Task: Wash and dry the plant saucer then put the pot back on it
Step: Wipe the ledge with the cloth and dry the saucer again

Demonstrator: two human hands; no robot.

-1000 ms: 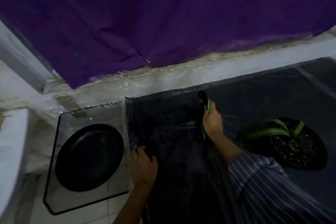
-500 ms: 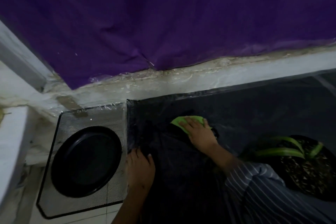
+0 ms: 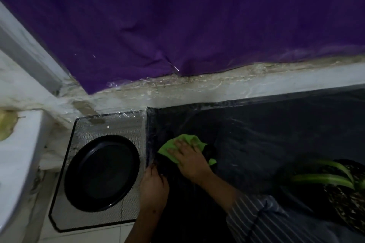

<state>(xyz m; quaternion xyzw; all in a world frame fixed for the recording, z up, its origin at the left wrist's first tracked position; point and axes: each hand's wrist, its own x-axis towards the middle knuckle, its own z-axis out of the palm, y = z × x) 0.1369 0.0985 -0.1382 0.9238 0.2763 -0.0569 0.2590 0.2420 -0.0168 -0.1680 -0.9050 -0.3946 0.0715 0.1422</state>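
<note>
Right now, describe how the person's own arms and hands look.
Both hands are bare: no gloves, rings or watch show. The left hand and its forearm are uncovered. The right hand leads into a bare forearm, then a dark sleeve with thin pale stripes, pushed up the arm.

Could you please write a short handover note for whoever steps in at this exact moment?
Right hand: pressed flat on the green cloth on the dark counter.
Left hand: resting at the counter's left edge; its grip is unclear.
Black saucer: lies alone on the mesh rack, left of the counter.
Potted plant: on the counter, far right.
Washing or drying done: cannot tell.
Left: return the pot to the saucer.
</note>
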